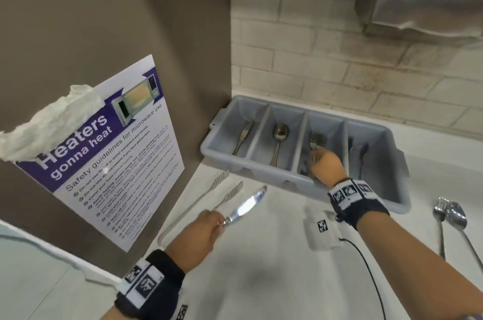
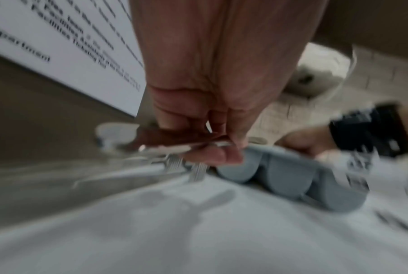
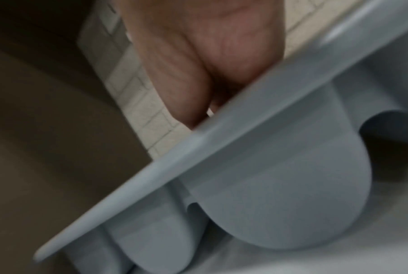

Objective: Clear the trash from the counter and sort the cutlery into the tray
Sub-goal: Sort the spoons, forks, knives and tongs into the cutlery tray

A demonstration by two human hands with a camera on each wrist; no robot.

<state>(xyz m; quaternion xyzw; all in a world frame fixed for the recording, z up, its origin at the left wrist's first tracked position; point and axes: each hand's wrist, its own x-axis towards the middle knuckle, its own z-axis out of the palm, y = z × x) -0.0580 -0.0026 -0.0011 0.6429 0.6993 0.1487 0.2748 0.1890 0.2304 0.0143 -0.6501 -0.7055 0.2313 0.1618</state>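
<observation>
My left hand (image 1: 219,223) pinches the handle of a shiny table knife (image 1: 247,205) and holds it above the white counter, blade pointing toward the grey cutlery tray (image 1: 287,180). The left wrist view shows that hand (image 2: 221,148) gripping the knife handle (image 2: 174,147). My right hand (image 1: 318,161) reaches down into the tray's third compartment, just behind several forks (image 1: 316,139). Its fingers are hidden below the tray rim (image 3: 221,148). A knife (image 1: 243,136) lies in the first compartment and a spoon (image 1: 279,138) in the second.
Metal tongs (image 1: 209,199) lie on the counter by the brown panel with the poster (image 1: 117,157). Two long spoons (image 1: 449,212) lie at the right. A white device with a cable (image 1: 321,230) sits below the tray. Crumpled white paper (image 1: 49,121) is at the left.
</observation>
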